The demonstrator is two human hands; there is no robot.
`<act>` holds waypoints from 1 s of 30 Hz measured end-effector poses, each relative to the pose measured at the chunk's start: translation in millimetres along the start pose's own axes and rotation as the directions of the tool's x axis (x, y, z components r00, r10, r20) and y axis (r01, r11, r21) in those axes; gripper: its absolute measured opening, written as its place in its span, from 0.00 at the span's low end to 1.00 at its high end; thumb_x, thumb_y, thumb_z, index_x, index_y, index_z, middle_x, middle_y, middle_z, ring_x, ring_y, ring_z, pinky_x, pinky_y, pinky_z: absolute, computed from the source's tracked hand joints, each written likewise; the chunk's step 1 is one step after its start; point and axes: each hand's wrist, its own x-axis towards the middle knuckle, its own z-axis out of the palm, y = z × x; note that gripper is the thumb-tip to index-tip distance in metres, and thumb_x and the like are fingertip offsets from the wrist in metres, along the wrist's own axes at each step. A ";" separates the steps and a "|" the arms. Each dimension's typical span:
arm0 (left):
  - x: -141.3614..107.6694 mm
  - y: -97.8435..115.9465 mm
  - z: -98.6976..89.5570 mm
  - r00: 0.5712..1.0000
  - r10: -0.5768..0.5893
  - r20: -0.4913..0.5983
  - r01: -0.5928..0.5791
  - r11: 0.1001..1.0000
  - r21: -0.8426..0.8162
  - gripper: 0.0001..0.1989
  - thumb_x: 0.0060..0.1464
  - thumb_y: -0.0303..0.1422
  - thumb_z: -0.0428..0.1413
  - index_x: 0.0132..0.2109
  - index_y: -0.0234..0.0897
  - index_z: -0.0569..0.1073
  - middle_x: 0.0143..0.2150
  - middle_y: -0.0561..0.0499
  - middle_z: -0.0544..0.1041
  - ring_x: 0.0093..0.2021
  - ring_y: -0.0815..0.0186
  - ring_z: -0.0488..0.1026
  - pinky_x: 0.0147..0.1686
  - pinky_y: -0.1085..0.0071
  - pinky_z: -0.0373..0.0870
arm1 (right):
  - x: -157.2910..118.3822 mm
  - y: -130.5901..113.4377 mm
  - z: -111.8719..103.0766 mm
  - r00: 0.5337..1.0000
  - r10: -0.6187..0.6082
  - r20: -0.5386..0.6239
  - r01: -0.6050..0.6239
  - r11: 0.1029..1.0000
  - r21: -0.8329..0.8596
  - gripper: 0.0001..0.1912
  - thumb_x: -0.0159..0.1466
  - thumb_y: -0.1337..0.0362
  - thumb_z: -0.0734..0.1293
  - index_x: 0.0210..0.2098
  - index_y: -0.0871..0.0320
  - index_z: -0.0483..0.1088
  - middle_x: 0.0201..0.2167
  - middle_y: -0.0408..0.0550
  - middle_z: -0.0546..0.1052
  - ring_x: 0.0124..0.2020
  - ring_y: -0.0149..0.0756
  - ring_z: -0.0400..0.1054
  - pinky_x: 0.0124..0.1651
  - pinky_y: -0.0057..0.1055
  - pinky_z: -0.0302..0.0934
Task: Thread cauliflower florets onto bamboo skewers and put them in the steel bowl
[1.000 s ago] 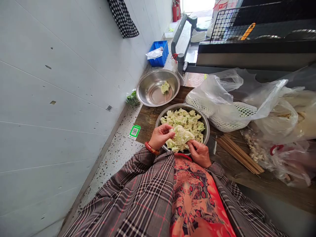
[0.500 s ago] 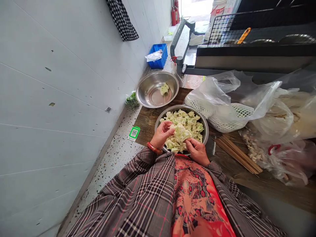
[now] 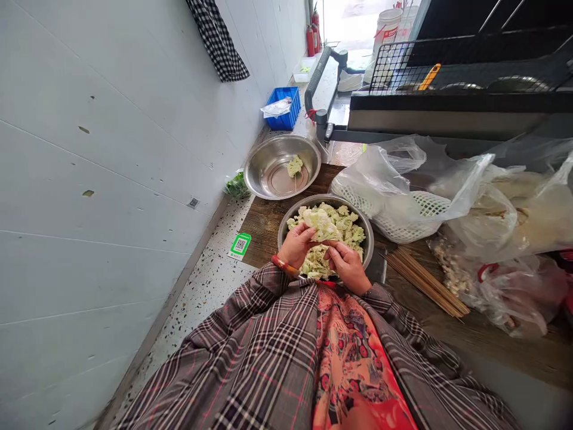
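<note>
Over a steel bowl (image 3: 369, 254) heaped with cauliflower florets (image 3: 349, 224), both my hands work close together. My left hand (image 3: 295, 246), with a reddish-brown bangle at the wrist, is closed on a pale cauliflower piece (image 3: 322, 227). Just to the right and slightly lower, my right hand (image 3: 349, 266) pinches a thin brown stick, which looks like a bamboo skewer (image 3: 326, 243); its ends are hard to make out. Beyond the bowl, a wider steel basin (image 3: 264, 173) holds one skewered cauliflower piece (image 3: 294, 166).
A bundle of bamboo skewers (image 3: 425, 280) lies right of the bowl on the dark wooden board (image 3: 264, 230). Plastic bags (image 3: 403, 191) crowd the right side. A green QR card (image 3: 240, 245) lies left, and a blue crate (image 3: 283, 110) stands at the back by the wall.
The cauliflower piece has tilted up in my left hand. My right hand has drawn closer to my left, and the thin stick now shows between them. The view has shifted slightly.
</note>
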 end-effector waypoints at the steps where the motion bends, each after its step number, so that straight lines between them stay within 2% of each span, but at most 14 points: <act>1: 2.0 1.8 0.4 1.000 0.014 -0.025 -0.014 1.000 0.006 0.17 0.42 0.34 0.63 0.40 0.34 0.71 0.41 0.48 0.74 0.38 0.67 0.72 0.33 0.73 0.70 | 0.4 1.0 1.1 1.000 0.017 0.009 -0.018 1.000 0.022 0.20 0.64 0.54 0.58 0.46 0.61 0.71 0.24 0.43 0.70 0.17 0.26 0.58 0.21 0.25 0.54; 4: 5.5 3.7 4.3 0.998 0.031 -0.057 -0.030 0.999 0.015 0.16 0.43 0.34 0.60 0.41 0.35 0.70 0.41 0.49 0.74 0.37 0.68 0.72 0.31 0.74 0.69 | 1.4 4.4 3.6 0.998 0.043 -0.047 -0.041 0.998 0.037 0.20 0.64 0.53 0.58 0.41 0.61 0.72 0.20 0.41 0.68 0.17 0.27 0.56 0.20 0.25 0.51; 7: 5.9 0.9 10.4 0.997 0.055 -0.056 -0.054 0.999 0.004 0.15 0.42 0.32 0.59 0.41 0.36 0.70 0.41 0.50 0.74 0.36 0.69 0.71 0.31 0.74 0.68 | 3.2 4.9 5.3 0.994 0.011 -0.107 -0.011 1.000 0.002 0.19 0.64 0.53 0.59 0.39 0.60 0.74 0.19 0.41 0.67 0.19 0.28 0.57 0.22 0.25 0.52; 10: 6.1 -1.0 15.5 0.991 0.100 -0.091 -0.101 0.995 -0.011 0.15 0.41 0.30 0.57 0.41 0.37 0.71 0.41 0.50 0.74 0.36 0.69 0.71 0.31 0.74 0.68 | 4.4 2.6 7.2 0.995 -0.013 -0.099 0.010 0.999 -0.032 0.19 0.64 0.53 0.59 0.39 0.59 0.74 0.19 0.41 0.67 0.19 0.28 0.58 0.23 0.25 0.53; 14: 7.0 -0.4 18.0 0.985 0.092 -0.146 -0.096 0.995 -0.020 0.13 0.42 0.31 0.58 0.38 0.36 0.71 0.38 0.51 0.74 0.33 0.70 0.70 0.29 0.74 0.67 | 4.7 -0.2 9.7 0.996 -0.013 -0.091 0.010 0.999 -0.035 0.19 0.64 0.52 0.58 0.39 0.59 0.74 0.18 0.40 0.65 0.19 0.28 0.57 0.23 0.25 0.52; 19: 6.8 -1.3 16.2 0.993 0.032 -0.109 -0.035 0.999 -0.026 0.15 0.41 0.35 0.62 0.37 0.35 0.70 0.35 0.52 0.72 0.31 0.71 0.69 0.27 0.75 0.65 | 3.5 1.7 11.7 0.993 -0.015 -0.115 0.012 1.000 -0.024 0.20 0.64 0.50 0.58 0.38 0.59 0.73 0.16 0.39 0.64 0.18 0.28 0.56 0.23 0.26 0.52; 24: 4.2 -7.4 16.9 0.995 0.021 -0.096 -0.024 0.999 -0.030 0.14 0.40 0.33 0.63 0.36 0.35 0.70 0.34 0.52 0.72 0.31 0.72 0.68 0.29 0.74 0.65 | -0.2 4.4 14.6 0.989 -0.027 -0.146 0.023 0.999 -0.028 0.20 0.65 0.51 0.57 0.35 0.59 0.72 0.16 0.38 0.63 0.18 0.27 0.56 0.23 0.26 0.52; 30: -5.2 -15.6 21.9 0.999 -0.022 -0.046 0.020 0.999 -0.048 0.11 0.38 0.33 0.63 0.27 0.32 0.69 0.26 0.53 0.69 0.27 0.73 0.66 0.26 0.75 0.63 | -1.4 5.0 13.1 0.984 -0.060 -0.171 0.038 0.991 -0.129 0.21 0.65 0.51 0.57 0.30 0.59 0.72 0.16 0.40 0.63 0.20 0.28 0.56 0.25 0.27 0.53</act>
